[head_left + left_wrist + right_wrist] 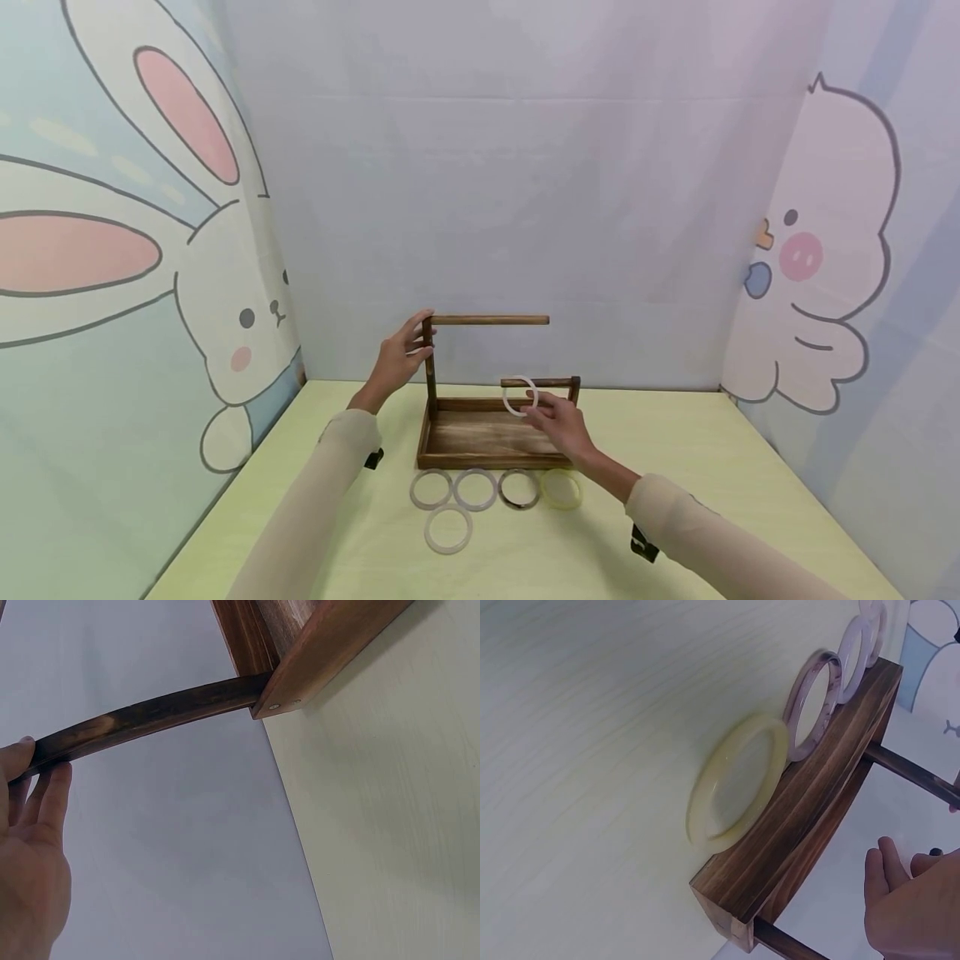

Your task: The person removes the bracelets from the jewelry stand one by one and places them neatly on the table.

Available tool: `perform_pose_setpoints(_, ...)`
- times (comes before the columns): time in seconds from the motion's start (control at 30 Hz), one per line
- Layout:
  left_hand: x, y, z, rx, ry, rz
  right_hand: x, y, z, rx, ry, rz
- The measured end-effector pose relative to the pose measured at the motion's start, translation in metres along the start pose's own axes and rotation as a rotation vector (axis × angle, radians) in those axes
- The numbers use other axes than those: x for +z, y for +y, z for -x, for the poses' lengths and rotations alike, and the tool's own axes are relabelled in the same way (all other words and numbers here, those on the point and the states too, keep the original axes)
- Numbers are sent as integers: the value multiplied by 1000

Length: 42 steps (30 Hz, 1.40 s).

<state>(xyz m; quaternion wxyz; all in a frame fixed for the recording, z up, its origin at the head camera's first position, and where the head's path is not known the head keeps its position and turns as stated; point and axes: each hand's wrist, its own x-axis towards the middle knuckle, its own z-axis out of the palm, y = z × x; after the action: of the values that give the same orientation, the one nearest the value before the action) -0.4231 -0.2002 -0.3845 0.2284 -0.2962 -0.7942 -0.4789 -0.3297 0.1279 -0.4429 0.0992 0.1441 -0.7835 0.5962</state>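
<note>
My left hand [393,360] grips the top of the tall post [431,379] of a dark wooden bangle stand [491,462], thumb on one side and fingers on the other in the left wrist view. My right hand [564,427] pinches a white bangle [505,400] upright at the free left end of the stand's lower bar [558,382]. Whether the bar passes through the bangle, I cannot tell. The right wrist view shows the fingers [875,876] but hides the bangle. Above, the upper bar [491,320] runs rightward from the post and bears nothing.
Along the stand's front lie a yellow bangle [561,506], a dark-mottled bangle [519,507], a lavender bangle [475,508] and a pale bangle [431,507]. A whitish bangle [448,551] lies nearer on the pale table [675,467]. Cloth walls [510,208] enclose the back and sides.
</note>
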Motion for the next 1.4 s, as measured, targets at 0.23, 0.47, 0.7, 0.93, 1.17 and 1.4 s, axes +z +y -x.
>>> perform_pose_setpoints(0.23, 2, 2, 0, 16, 12, -17, 6, -4, -1, -11, 20, 5)
perform_pose_setpoints(0.47, 3, -1, -1, 48, 35, 3, 10, -7, 1, -30, 15, 0)
perform_pose_setpoints(0.7, 1, 2, 1, 11, 9, -10, 12, -6, 0, -25, 13, 11)
perform_pose_setpoints(0.93, 2, 3, 0, 23, 20, -9, 13, -9, 1, -47, 7, -14)
perform_pose_setpoints(1.17, 4, 4, -1, 44, 28, 13, 15, -13, 2, -41, -6, 9)
perform_pose_setpoints(1.4, 1, 3, 0, 10, 13, -6, 16, -11, 2, -9, -28, 59)
